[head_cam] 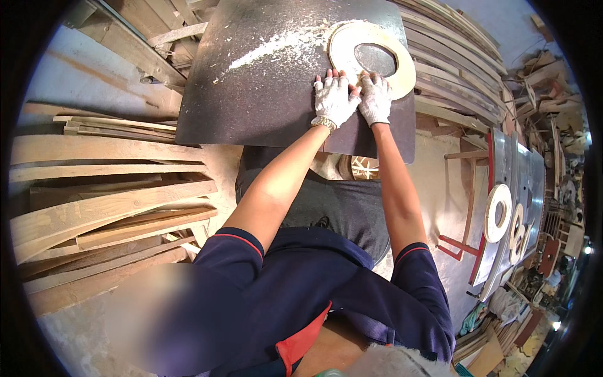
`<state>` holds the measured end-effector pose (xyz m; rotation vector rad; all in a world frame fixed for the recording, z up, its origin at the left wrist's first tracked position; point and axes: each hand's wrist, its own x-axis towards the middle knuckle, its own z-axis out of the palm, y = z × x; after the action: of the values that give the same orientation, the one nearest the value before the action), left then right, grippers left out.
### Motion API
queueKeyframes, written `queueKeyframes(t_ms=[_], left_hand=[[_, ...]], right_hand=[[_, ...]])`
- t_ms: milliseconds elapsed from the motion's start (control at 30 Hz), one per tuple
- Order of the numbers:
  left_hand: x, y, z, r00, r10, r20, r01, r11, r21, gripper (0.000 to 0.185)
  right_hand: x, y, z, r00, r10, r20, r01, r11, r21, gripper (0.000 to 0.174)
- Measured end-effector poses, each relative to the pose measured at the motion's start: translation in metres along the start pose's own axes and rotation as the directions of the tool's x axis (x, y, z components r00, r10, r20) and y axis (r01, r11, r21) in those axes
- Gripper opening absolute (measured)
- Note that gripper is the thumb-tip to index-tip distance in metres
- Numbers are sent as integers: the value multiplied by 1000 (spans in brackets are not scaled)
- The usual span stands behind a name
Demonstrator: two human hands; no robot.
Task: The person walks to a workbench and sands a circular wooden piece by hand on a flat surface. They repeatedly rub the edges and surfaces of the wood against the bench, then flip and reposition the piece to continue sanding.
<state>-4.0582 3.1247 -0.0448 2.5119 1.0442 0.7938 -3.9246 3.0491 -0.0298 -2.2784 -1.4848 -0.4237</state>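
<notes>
A pale flat wooden ring (403, 77) lies on a dark tabletop with rounded corners (264, 108), near its right side. Both hands wear white fingerless work gloves. My left hand (333, 100) holds the ring's near left edge, fingertips pointing away from me and thumb towards the other hand. Close beside it, my right hand (375, 96) grips the near rim, its fingers bent over the wood below the central hole. The undersides of both hands are hidden. Wood shavings (278, 47) spread across the tabletop to the left of the ring.
Curved wooden planks (113, 202) are stacked on the left, close to the tabletop. Long timber strips (452, 61) lie at the upper right. Further right, a metal-topped machine table (509, 188) carries several wooden rings (498, 213). A red-footed stand (459, 245) is on the floor.
</notes>
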Motion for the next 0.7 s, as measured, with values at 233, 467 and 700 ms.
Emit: queueKeyframes(t_ms=[233, 467, 700], left_hand=[[-2, 0, 0, 997, 30, -67, -28, 999, 27, 77], [0, 1, -2, 999, 25, -45, -25, 1000, 12, 78], [0, 1, -4, 1000, 5, 29, -6, 1000, 11, 78]], right_hand=[[1, -3, 1, 1000, 14, 25, -14, 1000, 6, 60], [2, -7, 0, 997, 50, 62, -48, 998, -29, 59], [2, -10, 0, 1000, 21, -5, -21, 1000, -21, 57]])
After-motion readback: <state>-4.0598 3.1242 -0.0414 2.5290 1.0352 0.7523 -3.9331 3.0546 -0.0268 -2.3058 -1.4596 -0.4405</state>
